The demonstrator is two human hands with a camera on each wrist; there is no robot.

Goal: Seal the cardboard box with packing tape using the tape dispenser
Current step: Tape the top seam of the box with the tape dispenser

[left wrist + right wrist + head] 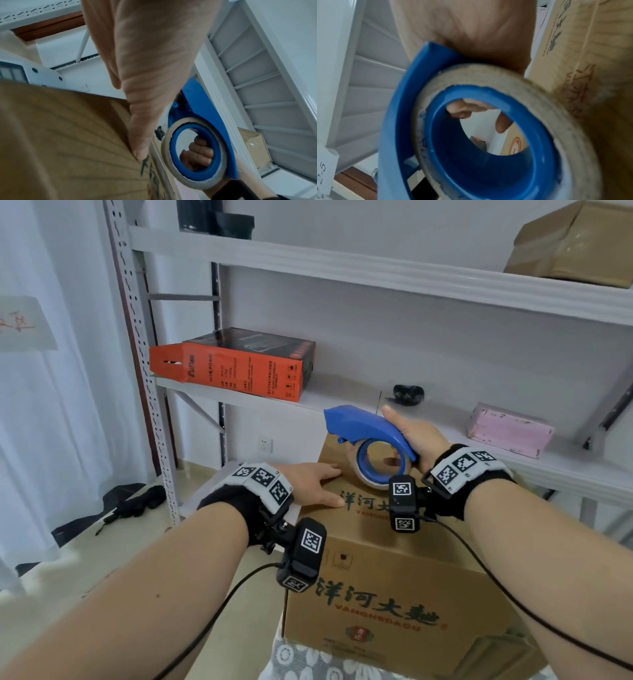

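A brown cardboard box with green and red print stands in front of me, its top flaps down. My left hand lies flat on the box top near its left edge, fingers straight; in the left wrist view the fingers press the cardboard. My right hand grips the blue tape dispenser, which holds a roll of tape over the far part of the box top. Through the roll's blue core, the left wrist view shows the right hand's curled fingers. The dispenser fills the right wrist view.
A white metal shelf rack stands right behind the box. On it lie an orange and black carton, a small black object, a pink box and, higher up, a brown carton. A white curtain hangs left.
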